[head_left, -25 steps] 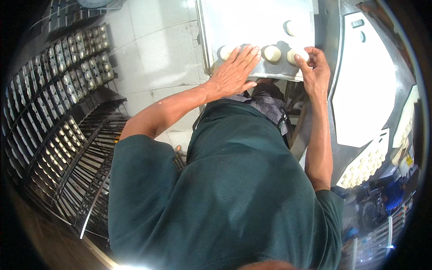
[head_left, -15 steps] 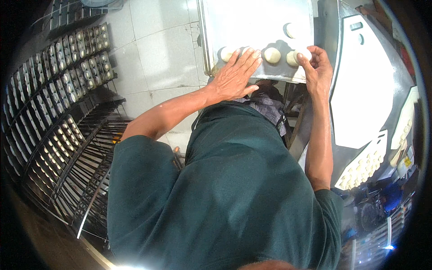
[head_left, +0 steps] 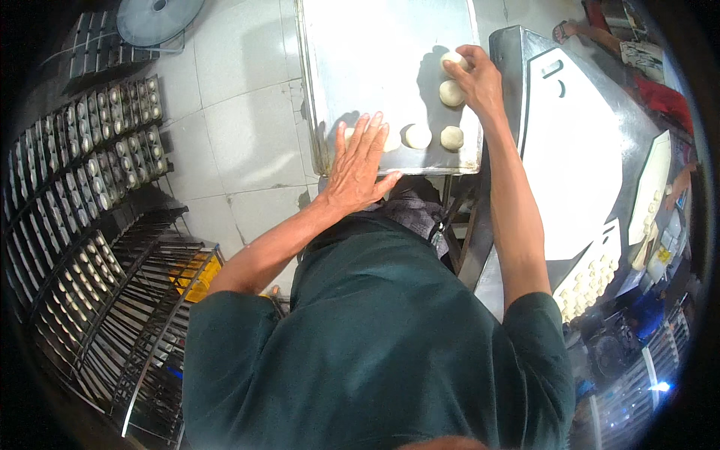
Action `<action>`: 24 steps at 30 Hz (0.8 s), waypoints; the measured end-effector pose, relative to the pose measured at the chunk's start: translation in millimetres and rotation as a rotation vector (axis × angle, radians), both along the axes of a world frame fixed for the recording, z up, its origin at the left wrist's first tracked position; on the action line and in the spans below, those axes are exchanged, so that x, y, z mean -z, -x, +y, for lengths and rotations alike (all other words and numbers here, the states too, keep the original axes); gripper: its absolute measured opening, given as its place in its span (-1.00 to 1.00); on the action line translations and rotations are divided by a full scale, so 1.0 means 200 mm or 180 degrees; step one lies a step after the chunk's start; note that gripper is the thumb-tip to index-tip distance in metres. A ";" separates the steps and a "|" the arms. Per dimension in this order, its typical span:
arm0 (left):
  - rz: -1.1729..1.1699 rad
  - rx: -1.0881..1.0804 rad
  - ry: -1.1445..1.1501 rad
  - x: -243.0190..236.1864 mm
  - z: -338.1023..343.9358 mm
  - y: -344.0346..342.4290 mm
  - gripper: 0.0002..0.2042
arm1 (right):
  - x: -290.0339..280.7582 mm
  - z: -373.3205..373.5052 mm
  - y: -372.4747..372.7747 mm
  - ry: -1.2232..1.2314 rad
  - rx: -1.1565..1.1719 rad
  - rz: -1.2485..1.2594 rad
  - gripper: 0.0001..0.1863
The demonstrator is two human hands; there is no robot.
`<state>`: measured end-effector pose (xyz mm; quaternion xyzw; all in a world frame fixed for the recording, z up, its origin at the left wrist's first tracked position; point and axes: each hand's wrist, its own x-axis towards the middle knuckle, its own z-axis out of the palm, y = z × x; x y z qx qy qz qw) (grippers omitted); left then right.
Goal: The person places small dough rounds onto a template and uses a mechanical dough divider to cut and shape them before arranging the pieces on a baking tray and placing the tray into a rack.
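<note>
A metal baking tray (head_left: 375,60) lies in front of me, with round pale dough balls along its near and right edges. My left hand (head_left: 356,166) rests with fingers outstretched across the near left part, partly hiding a dough ball (head_left: 392,140) and another beside it. Farther right along the near edge sit a dough ball (head_left: 418,136) and a corner dough ball (head_left: 452,138). At the tray's right side, my right hand (head_left: 480,79) pinches a dough ball (head_left: 453,61) between thumb and fingers. Just nearer to me is one more dough ball (head_left: 451,94).
To the right stands a metal table (head_left: 510,56) bearing a large white board (head_left: 574,165) and a smaller board of dough pieces (head_left: 589,289). Racks of filled trays (head_left: 90,165) stand left, near a yellow crate (head_left: 196,276). Another person's arm (head_left: 681,184) shows at the far right.
My right hand has carried its dough ball from the near right corner to farther up the tray's right side. My left hand stays over the near left dough balls. The whole view has shifted.
</note>
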<state>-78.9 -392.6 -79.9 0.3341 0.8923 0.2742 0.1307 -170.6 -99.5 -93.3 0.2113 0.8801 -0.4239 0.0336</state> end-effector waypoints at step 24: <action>-0.0210 0.0111 0.0078 -0.01 0.08 0.05 -0.12 | -0.04 -0.14 -0.20 -0.1640 -0.1076 0.0620 -0.15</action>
